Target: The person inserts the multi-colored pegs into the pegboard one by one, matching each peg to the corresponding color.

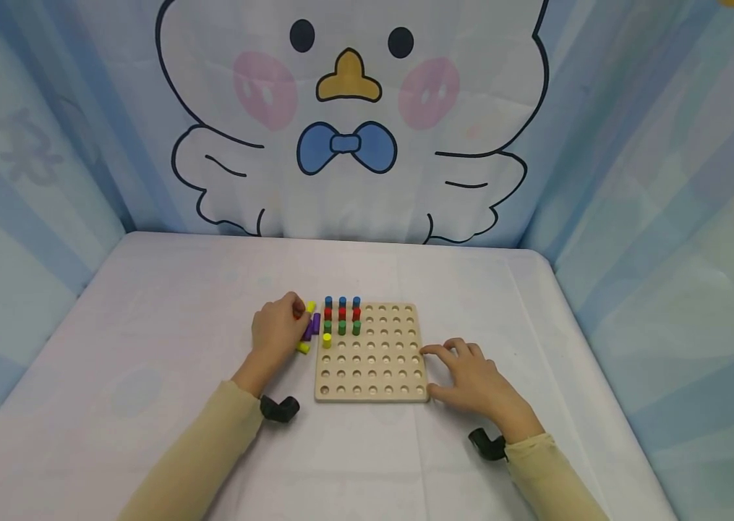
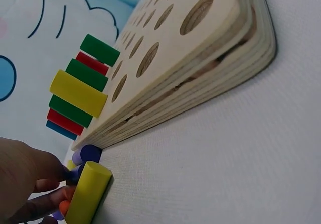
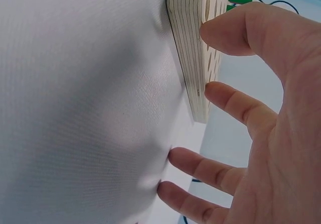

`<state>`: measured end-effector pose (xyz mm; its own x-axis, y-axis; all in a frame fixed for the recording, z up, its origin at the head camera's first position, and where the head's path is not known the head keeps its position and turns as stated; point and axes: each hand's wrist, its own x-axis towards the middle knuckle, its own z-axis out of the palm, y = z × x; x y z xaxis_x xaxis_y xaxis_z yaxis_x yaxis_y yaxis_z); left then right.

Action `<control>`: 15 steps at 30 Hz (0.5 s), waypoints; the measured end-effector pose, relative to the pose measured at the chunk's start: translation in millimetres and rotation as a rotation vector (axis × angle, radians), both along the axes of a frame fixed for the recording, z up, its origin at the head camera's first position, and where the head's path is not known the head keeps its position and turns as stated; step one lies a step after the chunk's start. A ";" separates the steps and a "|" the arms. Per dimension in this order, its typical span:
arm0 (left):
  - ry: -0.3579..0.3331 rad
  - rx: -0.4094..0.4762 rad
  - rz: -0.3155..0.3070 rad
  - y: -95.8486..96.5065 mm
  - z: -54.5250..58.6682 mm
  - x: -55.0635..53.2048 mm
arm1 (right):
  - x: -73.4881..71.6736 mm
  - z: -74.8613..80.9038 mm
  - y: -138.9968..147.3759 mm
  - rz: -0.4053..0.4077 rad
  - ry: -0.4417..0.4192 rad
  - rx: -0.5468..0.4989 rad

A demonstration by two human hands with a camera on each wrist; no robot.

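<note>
My left hand (image 1: 275, 325) is over a small pile of loose pegs at the board's left edge. Its fingertips touch a purple peg (image 2: 76, 174), partly hidden by them; I cannot tell whether they grip it. A yellow peg (image 2: 89, 193) lies beside these fingers, with an orange-red peg (image 2: 64, 207) partly behind it. The wooden pegboard (image 1: 373, 374) holds blue, red and green pegs in short rows at its upper left, plus one yellow peg (image 1: 327, 340) below them. Spread out, my right hand (image 1: 474, 380) rests thumb and forefinger at the board's right edge.
The board lies flat on a white-covered table (image 1: 145, 304), with many bare holes to the right and front. Another loose yellow peg (image 1: 303, 348) lies near the left edge. A printed curtain (image 1: 353, 202) hangs behind the table, and others flank it.
</note>
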<state>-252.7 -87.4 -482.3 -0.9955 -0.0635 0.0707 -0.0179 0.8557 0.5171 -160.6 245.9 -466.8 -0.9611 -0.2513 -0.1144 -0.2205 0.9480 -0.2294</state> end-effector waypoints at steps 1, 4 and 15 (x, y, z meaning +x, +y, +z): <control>0.002 0.009 0.004 0.1 0.5 0.4 | -0.2 -0.1 0.1 0.000 0.000 0.001; 0.004 0.023 0.005 -0.3 1.4 0.8 | -0.5 -0.1 -0.1 0.001 0.000 0.000; -0.023 -0.017 -0.008 -4.2 0.4 1.8 | -1.0 0.7 -0.9 -0.004 -0.012 0.000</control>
<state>-250.9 -91.6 -481.9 -0.9973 -0.0550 0.0491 -0.0230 0.8647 0.5018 -161.6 245.0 -466.1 -0.9607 -0.2475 -0.1254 -0.2141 0.9488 -0.2323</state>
